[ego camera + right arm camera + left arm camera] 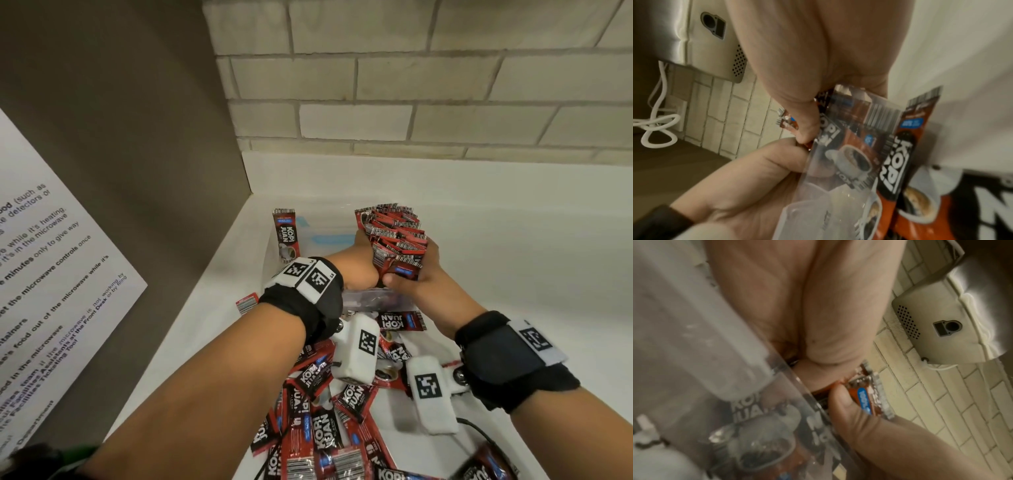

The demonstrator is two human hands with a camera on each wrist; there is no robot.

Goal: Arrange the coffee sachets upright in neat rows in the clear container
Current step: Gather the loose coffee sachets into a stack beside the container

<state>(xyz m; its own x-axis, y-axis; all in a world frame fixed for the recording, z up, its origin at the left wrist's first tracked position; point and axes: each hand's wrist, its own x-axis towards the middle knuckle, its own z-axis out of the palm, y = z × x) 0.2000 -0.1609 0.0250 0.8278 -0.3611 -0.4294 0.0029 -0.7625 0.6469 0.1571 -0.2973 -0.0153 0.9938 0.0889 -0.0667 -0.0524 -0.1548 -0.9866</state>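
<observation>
A thick bundle of red coffee sachets (pixel 394 236) stands barcode ends up, squeezed between both hands inside the clear container (pixel 376 298). My left hand (pixel 359 270) grips the bundle's left side and my right hand (pixel 421 270) grips its right side. The right thumb presses one sachet's end (pixel 865 395). One single sachet (pixel 286 236) stands upright at the container's left wall. The container wall (pixel 838 162) shows close to the right wrist, with that sachet (pixel 906 146) beyond it. A loose pile of sachets (pixel 315 428) lies on the white counter under my forearms.
A dark cabinet side with a printed paper notice (pixel 51 274) stands at the left. A brick wall (pixel 411 102) rises behind the white counter (pixel 513 257). A metal appliance (pixel 931 324) with a white cord (pixel 655 113) hangs on the wall. A black cable (pixel 479 428) lies near the pile.
</observation>
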